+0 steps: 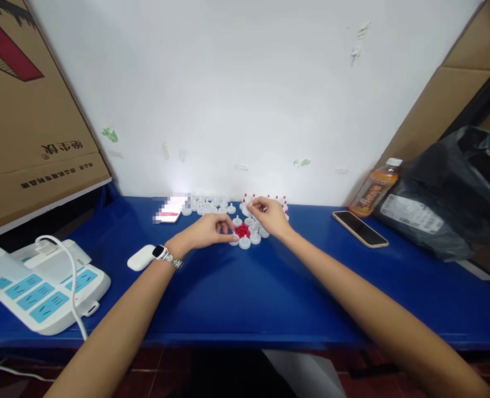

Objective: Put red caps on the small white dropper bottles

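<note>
Caps (245,243) are ringed around red tips (243,230) on the desk (249,304). The left hand (208,230) is curled at the ring's left edge; the right hand (272,216), held apart, is poised at its back. Whether anything is gripped cannot be told.

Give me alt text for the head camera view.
A person's left hand and right hand work among white nozzle caps ringing small red tips on a blue table; a power strip sits left, an orange drink bottle right.
</note>
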The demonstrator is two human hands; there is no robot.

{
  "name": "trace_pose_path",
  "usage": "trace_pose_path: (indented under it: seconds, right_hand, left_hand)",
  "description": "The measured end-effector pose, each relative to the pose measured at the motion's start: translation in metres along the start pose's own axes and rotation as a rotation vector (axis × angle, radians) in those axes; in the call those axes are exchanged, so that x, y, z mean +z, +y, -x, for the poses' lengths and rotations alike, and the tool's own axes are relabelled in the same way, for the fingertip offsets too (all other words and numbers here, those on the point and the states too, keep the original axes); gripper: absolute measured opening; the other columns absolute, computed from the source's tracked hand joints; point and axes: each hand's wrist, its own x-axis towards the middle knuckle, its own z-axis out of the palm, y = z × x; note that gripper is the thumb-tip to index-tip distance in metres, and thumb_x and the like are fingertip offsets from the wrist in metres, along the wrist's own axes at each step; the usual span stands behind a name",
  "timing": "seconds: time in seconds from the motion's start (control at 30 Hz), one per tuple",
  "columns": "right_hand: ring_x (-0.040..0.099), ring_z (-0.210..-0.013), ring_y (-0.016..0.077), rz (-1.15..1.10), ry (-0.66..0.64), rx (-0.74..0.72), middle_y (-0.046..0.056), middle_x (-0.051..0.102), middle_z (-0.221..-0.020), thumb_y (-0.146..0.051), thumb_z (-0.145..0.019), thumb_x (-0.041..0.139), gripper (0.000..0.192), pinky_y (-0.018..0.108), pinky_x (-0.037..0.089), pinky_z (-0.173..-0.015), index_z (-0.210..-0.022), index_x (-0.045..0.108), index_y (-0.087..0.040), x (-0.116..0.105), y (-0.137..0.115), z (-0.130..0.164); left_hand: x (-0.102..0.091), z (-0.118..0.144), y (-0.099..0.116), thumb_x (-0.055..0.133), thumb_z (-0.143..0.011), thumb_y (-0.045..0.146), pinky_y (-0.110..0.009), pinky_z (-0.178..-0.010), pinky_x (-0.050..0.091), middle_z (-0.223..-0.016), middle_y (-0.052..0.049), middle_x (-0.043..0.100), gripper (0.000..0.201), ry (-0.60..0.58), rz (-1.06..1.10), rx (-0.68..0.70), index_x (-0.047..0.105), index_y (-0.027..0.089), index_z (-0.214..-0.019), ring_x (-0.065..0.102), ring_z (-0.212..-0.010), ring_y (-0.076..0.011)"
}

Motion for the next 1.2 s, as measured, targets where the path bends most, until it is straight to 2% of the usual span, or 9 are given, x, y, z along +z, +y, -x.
trace_pose_path:
  seconds: [0.2,0.33,0.43,0.57,0.73,0.87,1.07,1.2]
  right_hand:
    - [0.066,-0.072,0.0149,0.382,-0.232,0.03,0.005,0.075,-0.079,-0.017,-0.081,0.062,0.011,0.023,0.045,-0.067,-0.082,0.073,-0.015,0.021,0.007,-0.049]
    - [0.069,-0.076,0.0166,0.592,-0.399,0.049,0.007,0.077,-0.084,-0.016,-0.08,0.062,0.014,0.023,0.046,-0.068,-0.083,0.076,-0.016,0.031,0.007,-0.065]
    - [0.07,-0.08,0.018,0.656,-0.481,0.054,0.009,0.078,-0.087,-0.013,-0.077,0.064,0.015,0.022,0.047,-0.07,-0.083,0.078,-0.016,0.034,0.005,-0.073]
    - [0.071,-0.083,0.0202,0.677,-0.514,0.046,0.011,0.078,-0.088,-0.012,-0.074,0.065,0.018,0.023,0.048,-0.07,-0.085,0.079,-0.014,0.035,0.0,-0.081]
    - [0.071,-0.083,0.0199,0.702,-0.561,0.049,0.009,0.078,-0.088,-0.011,-0.073,0.066,0.02,0.022,0.049,-0.071,-0.087,0.08,-0.015,0.038,-0.002,-0.083]
    - [0.071,-0.092,0.021,0.723,-0.548,0.067,0.009,0.078,-0.095,-0.013,-0.075,0.067,0.022,0.023,0.05,-0.078,-0.093,0.08,-0.017,0.046,-0.001,-0.086]
    - [0.07,-0.098,0.0227,0.744,-0.482,0.114,0.012,0.075,-0.105,-0.014,-0.075,0.069,0.026,0.025,0.051,-0.082,-0.1,0.077,-0.015,0.056,-0.002,-0.101]
    - [0.069,-0.098,0.0229,0.724,-0.46,0.108,0.012,0.075,-0.106,-0.018,-0.077,0.069,0.027,0.026,0.05,-0.081,-0.103,0.075,-0.016,0.05,-0.005,-0.101]
  left_hand:
    - [0.001,-0.002,-0.002,0.068,-0.083,0.04,-0.025,-0.062,0.043,-0.076,-0.003,0.071,0.024,-0.046,0.067,0.05,0.074,0.017,-0.088,0.059,-0.068,-0.0136]
    - [-0.006,-0.001,-0.006,0.068,-0.08,0.032,-0.024,-0.06,0.045,-0.076,-0.004,0.073,0.018,-0.047,0.056,0.012,0.074,0.016,-0.086,0.063,-0.067,-0.0145]
    - [-0.016,0.001,-0.013,0.066,-0.076,0.022,-0.024,-0.059,0.046,-0.075,-0.004,0.074,0.012,-0.032,0.006,-0.049,0.073,0.015,-0.083,0.065,-0.067,-0.0156]
    - [-0.021,-0.004,-0.026,0.063,-0.075,0.017,-0.025,-0.06,0.048,-0.072,-0.004,0.072,0.009,0.068,-0.088,-0.082,0.07,0.016,-0.081,0.066,-0.066,-0.0162]
    - [-0.005,-0.022,-0.035,0.058,-0.083,0.017,-0.025,-0.064,0.048,-0.073,-0.003,0.07,0.01,0.221,-0.158,-0.006,0.067,0.016,-0.084,0.065,-0.067,-0.0154]
    - [0.002,-0.04,-0.033,0.054,-0.088,0.016,-0.029,-0.072,0.049,-0.083,-0.006,0.071,0.013,0.325,-0.348,0.059,0.067,0.017,-0.089,0.066,-0.078,-0.019]
    - [-0.004,-0.07,-0.036,0.053,-0.09,0.016,-0.034,-0.081,0.049,-0.091,-0.011,0.07,0.016,0.346,-0.558,-0.026,0.068,0.016,-0.094,0.065,-0.089,-0.0237]
    - [0.001,-0.072,-0.04,0.051,-0.091,0.016,-0.036,-0.089,0.048,-0.097,-0.012,0.069,0.02,0.365,-0.58,-0.011,0.067,0.015,-0.103,0.062,-0.099,-0.0258]
